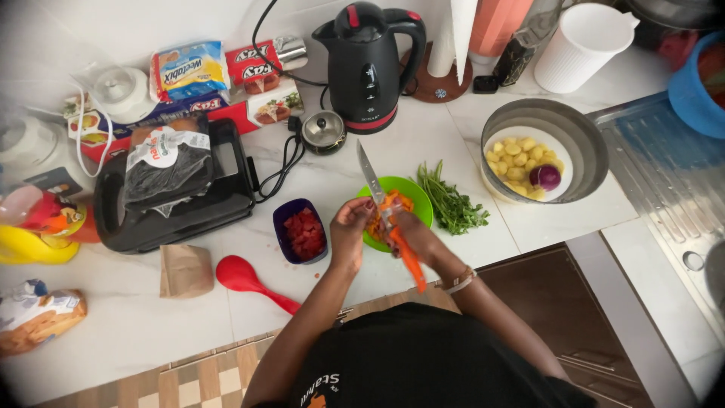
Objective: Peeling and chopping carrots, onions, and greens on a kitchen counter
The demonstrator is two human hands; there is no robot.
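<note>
Right hand (411, 238), at the middle of the frame, is closed around a long orange-handled kitchen knife (385, 211) whose steel blade points toward the upper frame. Left hand (349, 227) pinches a small orange piece of carrot (389, 202) against the blade, above a round green plastic bowl (404, 193) of orange shavings on the white marble desk (136, 317). Just left stands a purple cup of red chopped tomato (302, 230); green herbs (453, 204) lie just right of the bowl. Judged from this, good cutting means keeping fingertips behind the edge, short strokes, pieces falling inside the bowl.
</note>
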